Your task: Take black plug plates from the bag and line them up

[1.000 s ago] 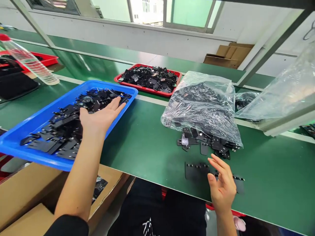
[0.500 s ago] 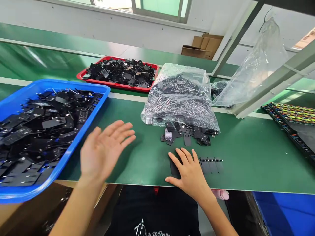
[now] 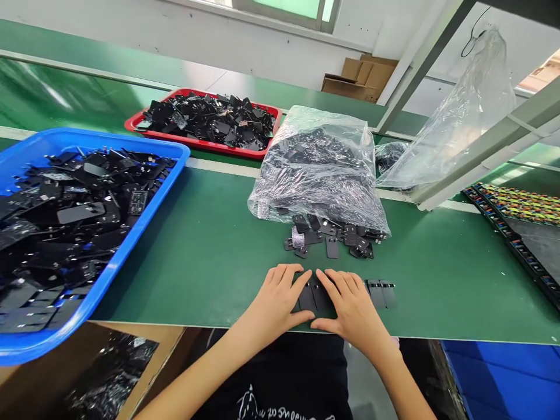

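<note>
Between my hands, near the front edge of the green table, lie flat black plates (image 3: pixel 308 298) set side by side. My left hand (image 3: pixel 280 294) curls around their left side, thumb at the front and fingers at the back. On the other side my right hand (image 3: pixel 347 303) grips them in the same way, its thumb tip close to the left thumb. Part of the plates is hidden under the fingers. Just right of my right hand is a short row of similar black plates (image 3: pixel 382 293). Loose small black parts (image 3: pixel 332 247) lie beyond both hands.
A clear plastic bag (image 3: pixel 324 169) full of black parts lies behind the loose pieces. At left stands a blue tray (image 3: pixel 144 224) heaped with black parts; a red tray (image 3: pixel 184 139) is farther back. A slanted metal post (image 3: pixel 455 169) rises at right.
My left hand has come right from its open, palm-up position near the blue tray and closed on the plates. My right hand has stayed near them, and its fingers have drawn in.
</note>
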`<control>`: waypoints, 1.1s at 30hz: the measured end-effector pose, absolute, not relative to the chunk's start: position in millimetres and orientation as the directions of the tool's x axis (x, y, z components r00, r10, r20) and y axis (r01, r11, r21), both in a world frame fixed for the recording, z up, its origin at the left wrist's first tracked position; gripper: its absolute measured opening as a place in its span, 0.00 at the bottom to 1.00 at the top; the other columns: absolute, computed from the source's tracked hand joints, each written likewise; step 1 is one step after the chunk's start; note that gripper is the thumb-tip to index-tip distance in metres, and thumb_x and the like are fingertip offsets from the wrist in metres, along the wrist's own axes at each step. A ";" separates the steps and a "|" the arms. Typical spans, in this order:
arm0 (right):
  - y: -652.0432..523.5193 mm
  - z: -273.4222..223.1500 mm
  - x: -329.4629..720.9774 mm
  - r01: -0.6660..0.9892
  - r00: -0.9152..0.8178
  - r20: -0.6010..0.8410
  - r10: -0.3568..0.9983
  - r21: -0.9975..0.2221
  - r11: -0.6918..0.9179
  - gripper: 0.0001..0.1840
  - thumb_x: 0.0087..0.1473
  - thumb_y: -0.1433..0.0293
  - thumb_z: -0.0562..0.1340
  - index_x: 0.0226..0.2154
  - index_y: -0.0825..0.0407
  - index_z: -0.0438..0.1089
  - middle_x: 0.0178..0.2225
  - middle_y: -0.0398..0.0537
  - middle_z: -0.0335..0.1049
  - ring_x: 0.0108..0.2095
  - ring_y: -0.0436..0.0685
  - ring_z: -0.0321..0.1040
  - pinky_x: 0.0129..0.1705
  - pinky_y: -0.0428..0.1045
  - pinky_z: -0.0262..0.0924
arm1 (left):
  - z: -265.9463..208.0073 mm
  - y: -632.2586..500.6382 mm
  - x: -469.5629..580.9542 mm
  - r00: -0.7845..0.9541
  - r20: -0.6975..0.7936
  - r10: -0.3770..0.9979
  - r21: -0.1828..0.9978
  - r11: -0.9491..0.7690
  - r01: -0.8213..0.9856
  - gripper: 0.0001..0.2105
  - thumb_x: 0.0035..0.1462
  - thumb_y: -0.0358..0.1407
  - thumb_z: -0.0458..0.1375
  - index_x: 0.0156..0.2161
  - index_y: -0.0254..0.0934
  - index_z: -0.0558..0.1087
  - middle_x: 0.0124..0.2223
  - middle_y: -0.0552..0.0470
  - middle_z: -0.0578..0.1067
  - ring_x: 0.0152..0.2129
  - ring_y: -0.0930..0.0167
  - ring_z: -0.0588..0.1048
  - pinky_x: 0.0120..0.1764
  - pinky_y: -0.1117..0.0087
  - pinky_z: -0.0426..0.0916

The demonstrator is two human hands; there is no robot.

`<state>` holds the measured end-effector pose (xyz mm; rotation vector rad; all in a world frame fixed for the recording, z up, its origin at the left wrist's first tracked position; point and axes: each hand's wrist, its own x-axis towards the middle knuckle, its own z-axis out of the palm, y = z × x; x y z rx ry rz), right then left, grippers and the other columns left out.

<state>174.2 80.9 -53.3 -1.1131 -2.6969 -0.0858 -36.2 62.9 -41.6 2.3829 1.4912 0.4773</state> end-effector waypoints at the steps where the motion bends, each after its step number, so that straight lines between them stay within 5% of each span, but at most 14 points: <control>1: 80.3 -53.2 172.3 0.699 -0.690 0.228 0.687 -0.038 0.714 0.50 0.50 0.41 0.62 0.60 0.60 0.56 0.51 0.62 0.62 0.48 0.68 0.60 0.50 0.63 0.58 | -41.2 61.6 -38.2 0.408 0.119 0.905 0.416 -0.418 0.807 0.29 0.52 0.43 0.64 0.57 0.37 0.64 0.53 0.43 0.68 0.49 0.60 0.66 0.50 0.56 0.65; 6: 77.6 -56.0 171.7 0.701 -0.665 0.285 0.690 -0.080 0.708 0.38 0.61 0.44 0.52 0.55 0.61 0.62 0.45 0.61 0.63 0.44 0.66 0.62 0.46 0.60 0.59 | -43.8 49.5 -41.8 0.361 0.107 0.927 0.430 -0.370 0.823 0.35 0.52 0.43 0.64 0.61 0.36 0.58 0.51 0.43 0.68 0.47 0.61 0.66 0.49 0.58 0.65; 10: 78.5 -55.6 172.0 0.696 -0.658 0.314 0.684 -0.093 0.712 0.37 0.64 0.46 0.45 0.56 0.62 0.60 0.44 0.61 0.63 0.44 0.66 0.61 0.46 0.59 0.57 | -45.3 39.3 -40.5 0.285 0.084 0.955 0.462 -0.290 0.838 0.32 0.52 0.39 0.64 0.60 0.37 0.59 0.50 0.44 0.68 0.46 0.62 0.67 0.49 0.57 0.66; 21: 84.0 -49.3 163.2 0.626 -0.745 0.235 0.624 -0.075 0.776 0.36 0.57 0.44 0.58 0.55 0.54 0.64 0.43 0.57 0.61 0.41 0.63 0.59 0.42 0.57 0.56 | -29.8 28.3 -46.8 0.322 0.032 0.946 0.656 -0.264 0.708 0.19 0.59 0.31 0.55 0.56 0.40 0.63 0.49 0.49 0.71 0.46 0.66 0.67 0.51 0.59 0.67; 26: 87.3 -51.5 161.7 0.542 -0.792 0.278 0.543 -0.086 0.836 0.31 0.62 0.47 0.53 0.50 0.56 0.68 0.36 0.53 0.61 0.35 0.60 0.57 0.37 0.54 0.54 | -32.7 24.0 -55.6 0.325 0.035 0.945 0.727 -0.247 0.641 0.16 0.61 0.29 0.52 0.54 0.41 0.66 0.49 0.51 0.72 0.48 0.68 0.67 0.55 0.59 0.65; 33: 84.2 -55.9 163.1 0.478 -0.797 0.374 0.474 -0.087 0.874 0.22 0.66 0.56 0.51 0.42 0.58 0.67 0.36 0.53 0.62 0.35 0.60 0.58 0.37 0.54 0.54 | -22.5 24.3 -56.9 0.139 -0.073 0.988 0.928 0.016 0.372 0.16 0.63 0.37 0.51 0.55 0.40 0.67 0.54 0.49 0.71 0.53 0.69 0.68 0.58 0.62 0.64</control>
